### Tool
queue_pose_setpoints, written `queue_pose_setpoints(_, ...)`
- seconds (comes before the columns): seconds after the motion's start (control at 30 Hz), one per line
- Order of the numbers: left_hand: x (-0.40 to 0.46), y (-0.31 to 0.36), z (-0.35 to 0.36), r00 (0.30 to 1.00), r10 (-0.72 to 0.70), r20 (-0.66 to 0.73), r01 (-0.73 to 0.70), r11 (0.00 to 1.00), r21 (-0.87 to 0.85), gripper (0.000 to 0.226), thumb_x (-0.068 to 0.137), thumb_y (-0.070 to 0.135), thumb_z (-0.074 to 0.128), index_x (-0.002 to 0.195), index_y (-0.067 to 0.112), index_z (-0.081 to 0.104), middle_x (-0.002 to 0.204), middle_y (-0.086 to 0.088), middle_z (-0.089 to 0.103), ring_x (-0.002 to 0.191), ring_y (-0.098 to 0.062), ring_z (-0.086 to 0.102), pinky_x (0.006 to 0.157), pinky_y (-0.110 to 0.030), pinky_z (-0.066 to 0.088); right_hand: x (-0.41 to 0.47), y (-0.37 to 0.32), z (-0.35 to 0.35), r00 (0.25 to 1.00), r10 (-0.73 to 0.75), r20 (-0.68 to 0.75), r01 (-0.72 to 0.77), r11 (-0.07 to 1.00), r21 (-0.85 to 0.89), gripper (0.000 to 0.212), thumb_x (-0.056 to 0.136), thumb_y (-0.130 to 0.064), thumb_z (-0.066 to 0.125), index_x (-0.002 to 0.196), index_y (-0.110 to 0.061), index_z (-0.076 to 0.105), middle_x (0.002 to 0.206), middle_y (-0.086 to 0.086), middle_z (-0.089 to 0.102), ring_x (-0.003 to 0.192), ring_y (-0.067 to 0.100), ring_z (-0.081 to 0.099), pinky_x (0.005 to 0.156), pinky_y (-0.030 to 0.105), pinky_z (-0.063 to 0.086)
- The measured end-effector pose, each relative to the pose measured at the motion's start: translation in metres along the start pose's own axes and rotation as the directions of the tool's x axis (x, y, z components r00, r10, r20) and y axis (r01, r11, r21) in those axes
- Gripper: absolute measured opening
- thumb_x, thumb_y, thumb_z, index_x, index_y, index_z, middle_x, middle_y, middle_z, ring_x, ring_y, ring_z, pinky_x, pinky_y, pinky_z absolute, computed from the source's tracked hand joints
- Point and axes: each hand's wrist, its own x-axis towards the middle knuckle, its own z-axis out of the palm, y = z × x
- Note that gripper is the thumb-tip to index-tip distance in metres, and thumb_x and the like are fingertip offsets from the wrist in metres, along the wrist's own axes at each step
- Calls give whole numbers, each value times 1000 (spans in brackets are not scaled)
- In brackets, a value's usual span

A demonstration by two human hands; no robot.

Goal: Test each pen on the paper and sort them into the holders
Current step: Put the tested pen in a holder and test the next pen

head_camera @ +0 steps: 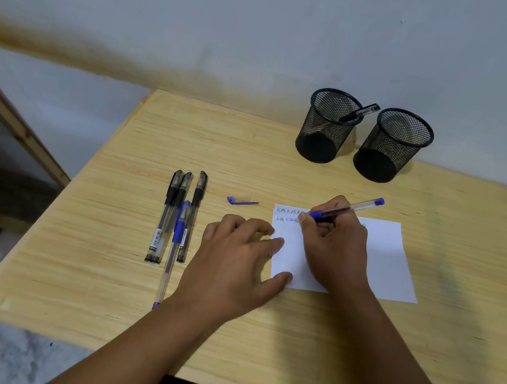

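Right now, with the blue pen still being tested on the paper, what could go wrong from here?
1. The loose blue cap lies apart from the paper; it could be forgotten or knocked away, leaving the blue pen uncapped.
2. The left hand pins only the paper's left edge, so the sheet may shift under the right hand.
3. The untested pens overlap near the left forearm; a sweep could roll them.

wooden table (257, 339) bears paper (383, 259), 2 holders (326, 127), 4 pens (176, 220), cap (241, 201).
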Motion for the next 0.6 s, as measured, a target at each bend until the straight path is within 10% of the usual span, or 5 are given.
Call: queue_pose_setpoints(0.6,-4,6,1,999,-32,-12,32,999,5,53,76,67,53,119,39,64,131,21,54,118,-11,41,94,-33,32,7,9,-23,973,231,-15,-186,818,544,11,90,-14,68,95,-4,66,77,7,73,69,13,70,78,34,60)
